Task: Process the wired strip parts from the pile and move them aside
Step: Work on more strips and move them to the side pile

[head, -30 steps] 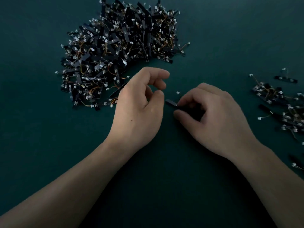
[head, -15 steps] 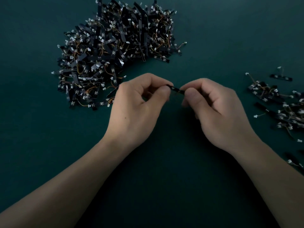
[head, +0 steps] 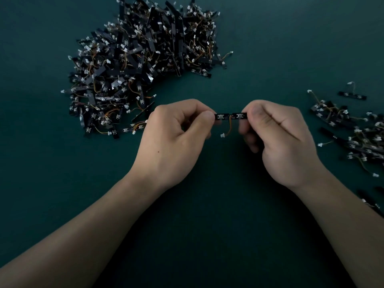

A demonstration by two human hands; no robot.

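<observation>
Right now I pinch one black strip part (head: 230, 116) level above the middle of the dark green table (head: 207, 235), my left hand (head: 176, 138) clamped on its left end, my right hand (head: 280, 138) on its right. Its orange wire (head: 229, 128) dangles between them. My pile (head: 141, 65) lies toward the far-left corner; finished parts (head: 353, 134) line the right edge.

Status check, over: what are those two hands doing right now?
Left hand and right hand pinching one wired strip, held level. Big pile upper left. Nothing in the way.
</observation>
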